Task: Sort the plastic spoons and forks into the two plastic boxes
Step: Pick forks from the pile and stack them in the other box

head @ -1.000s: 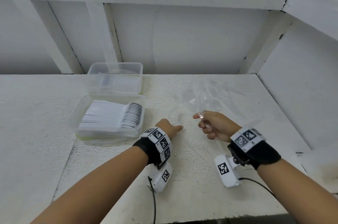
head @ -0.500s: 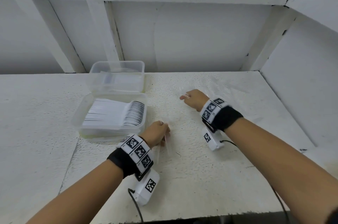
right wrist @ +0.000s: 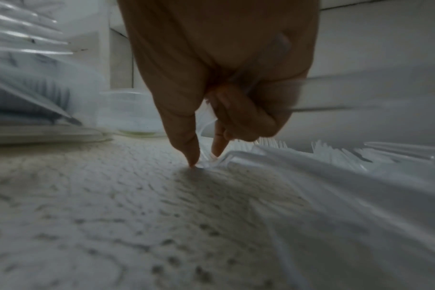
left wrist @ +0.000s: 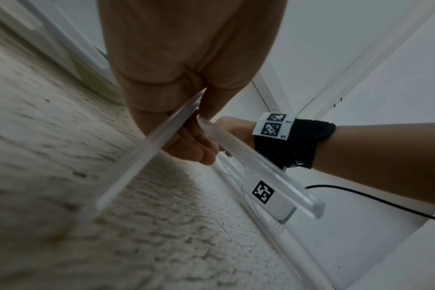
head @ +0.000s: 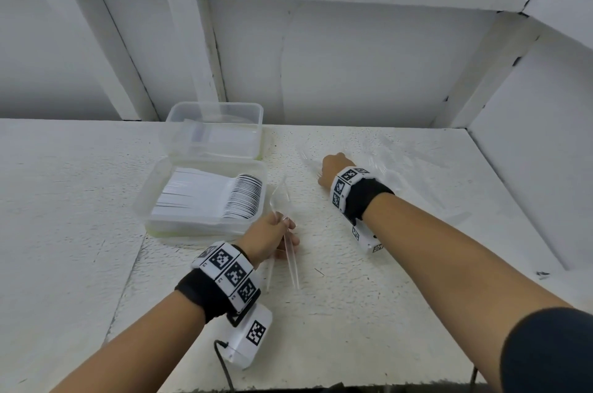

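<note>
Clear plastic utensils (head: 284,216) stand clenched in the left hand (head: 266,237), long axis pointing away, nearer box (head: 205,197) just to its left — right hand (head: 332,168) pinches loose cutlery (right wrist: 273,155) on the worktop (head: 321,312).

You have two clear plastic boxes (head: 205,192) set one behind the other. The near box brims with stacked clear spoons (head: 224,197); the far box (head: 215,132) holds a few utensils. Right of the boxes, a loose heap of clear forks (head: 378,155) lies spread flat.
</note>
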{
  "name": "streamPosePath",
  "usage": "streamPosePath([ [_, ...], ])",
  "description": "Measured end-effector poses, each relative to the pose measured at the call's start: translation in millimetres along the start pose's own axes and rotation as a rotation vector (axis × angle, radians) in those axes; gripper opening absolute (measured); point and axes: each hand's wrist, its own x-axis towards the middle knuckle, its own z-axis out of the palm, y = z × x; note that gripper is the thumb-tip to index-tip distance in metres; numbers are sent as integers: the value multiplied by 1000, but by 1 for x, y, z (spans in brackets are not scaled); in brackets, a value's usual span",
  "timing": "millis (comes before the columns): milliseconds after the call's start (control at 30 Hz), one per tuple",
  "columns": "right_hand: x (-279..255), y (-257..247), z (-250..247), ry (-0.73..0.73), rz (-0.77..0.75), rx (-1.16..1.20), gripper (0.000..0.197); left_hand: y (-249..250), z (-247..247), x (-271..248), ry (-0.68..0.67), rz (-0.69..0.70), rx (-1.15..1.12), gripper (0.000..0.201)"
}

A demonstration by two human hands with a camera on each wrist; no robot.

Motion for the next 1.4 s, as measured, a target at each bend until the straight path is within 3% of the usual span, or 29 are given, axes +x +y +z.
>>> streamPosePath([
  [167,0,4,6,-15,-13,-7,30,2,6,-3,-20,0,27,25],
  [333,-5,9,15,-42,-89,97,32,2,10,-4,-28,-10,10,24],
  [467,-14,9,18,-43,-190,122,9,-1,9,-7,-31,-5,22,24],
  [500,-18,10,16,-33,-215,168,11,-1,9,-8,-34,5,32,23],
  [767,-62,13,-25,275,-305,607,21,9,5,-17,-119,80,-135,16],
  [867,-82,18,-36,326,-302,774,24,14,6,-21,-158,109,-173,17],
  [1067,-111,28,-16,210,-261,1063,29,18,9,-27,-84,184,-156,22],
  [1267,-122,32,4,143,-135,1295,15,19,13,-30,-43,212,-132,16],
  [1400,-126,30,7,43,-97,1370,14,21,16,-31,-79,232,-95,28],
])
